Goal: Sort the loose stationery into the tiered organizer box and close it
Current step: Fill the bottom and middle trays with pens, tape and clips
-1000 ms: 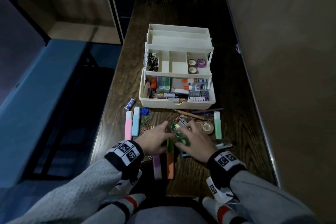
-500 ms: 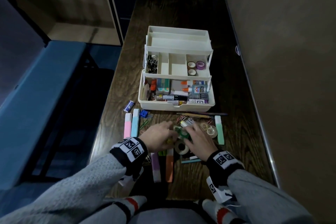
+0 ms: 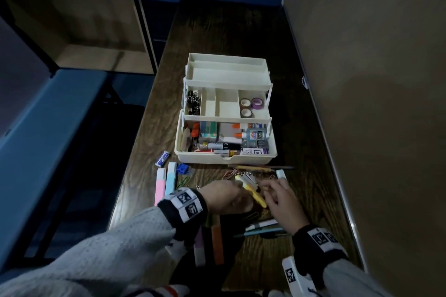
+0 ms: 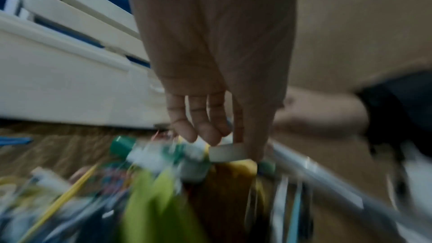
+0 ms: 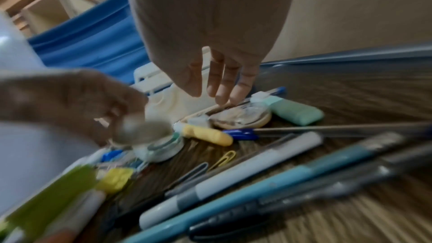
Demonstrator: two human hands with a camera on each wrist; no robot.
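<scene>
On the dark wood desk (image 3: 301, 152) I see my left hand (image 3: 224, 198) pinching a small tape roll (image 4: 228, 152) above the loose stationery. My right hand (image 3: 281, 202) hovers beside it, fingers loose, empty. The organizer box (image 3: 226, 158) stands open just beyond.

cream organizer box (image 3: 225, 157); dark wood-grain table (image 3: 301, 157); pink highlighter (image 3: 160, 185); mint highlighter (image 5: 295, 110); purple tape roll (image 3: 257, 103).
</scene>
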